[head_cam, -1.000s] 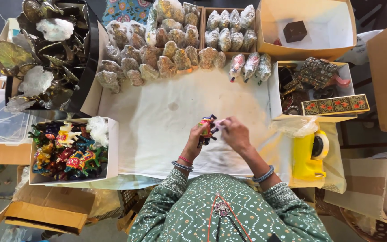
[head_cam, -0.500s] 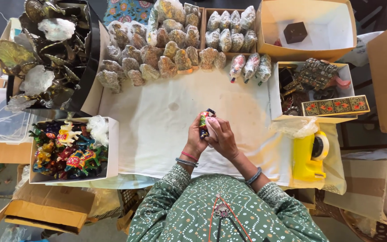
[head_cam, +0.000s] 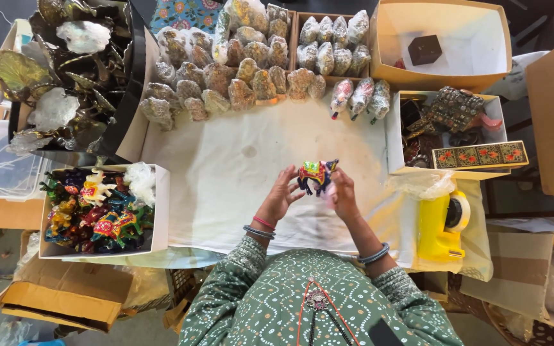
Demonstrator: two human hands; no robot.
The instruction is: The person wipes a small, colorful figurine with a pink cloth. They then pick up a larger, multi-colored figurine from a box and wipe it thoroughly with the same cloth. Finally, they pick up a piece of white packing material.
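Painted animal figurine (head_cam: 316, 175) gripped between left hand (head_cam: 281, 195) and right hand (head_cam: 342, 193); wrapped figurines (head_cam: 238, 83) beyond, yellow tape dispenser (head_cam: 440, 225) right.

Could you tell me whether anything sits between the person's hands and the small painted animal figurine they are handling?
Nothing visible does: the left hand and right hand hold the painted figurine directly, above the white cloth.

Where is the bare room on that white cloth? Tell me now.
The white cloth is bare in its middle and left, between the wrapped figures above, the box of painted animals at left and both hands, left and right, holding a painted figure. Crowded: the top edge, and right by the tape dispenser.
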